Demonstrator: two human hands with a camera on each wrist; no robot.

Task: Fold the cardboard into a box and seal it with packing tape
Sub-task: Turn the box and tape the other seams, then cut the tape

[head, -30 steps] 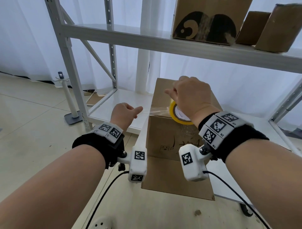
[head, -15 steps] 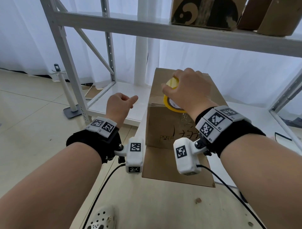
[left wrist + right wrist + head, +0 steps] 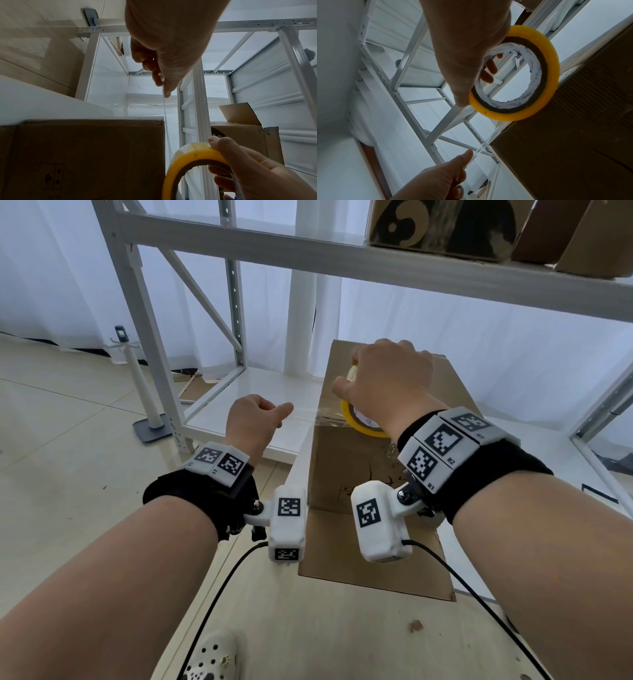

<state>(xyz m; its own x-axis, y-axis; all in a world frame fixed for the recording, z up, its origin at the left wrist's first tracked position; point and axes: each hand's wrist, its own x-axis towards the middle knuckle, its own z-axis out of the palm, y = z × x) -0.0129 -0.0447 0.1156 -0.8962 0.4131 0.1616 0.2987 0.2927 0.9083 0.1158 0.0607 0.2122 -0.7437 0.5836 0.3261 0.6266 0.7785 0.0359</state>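
A brown cardboard box (image 3: 346, 474) stands upright on the table's far part, its near bottom flap (image 3: 370, 559) lying flat toward me. My right hand (image 3: 383, 385) grips a yellow roll of clear packing tape (image 3: 363, 424) over the box's top near edge, fingers through the core (image 3: 510, 75). My left hand (image 3: 255, 422) hovers left of the box and pinches the free end of the clear tape strip (image 3: 305, 417) between thumb and fingers (image 3: 163, 79). The strip (image 3: 164, 115) runs taut from the roll (image 3: 193, 161) past the box corner (image 3: 161, 120).
A white metal shelf rack (image 3: 308, 258) stands behind, with cardboard boxes (image 3: 442, 227) on its upper shelf. A white stand on a grey base (image 3: 150, 419) is on the floor at left. The wooden table (image 3: 342, 635) carries cables; a white shoe (image 3: 212, 659) shows below.
My right hand with the roll has lifted from the box's front face to its top edge. The left hand stays left of the box, still holding the tape end.
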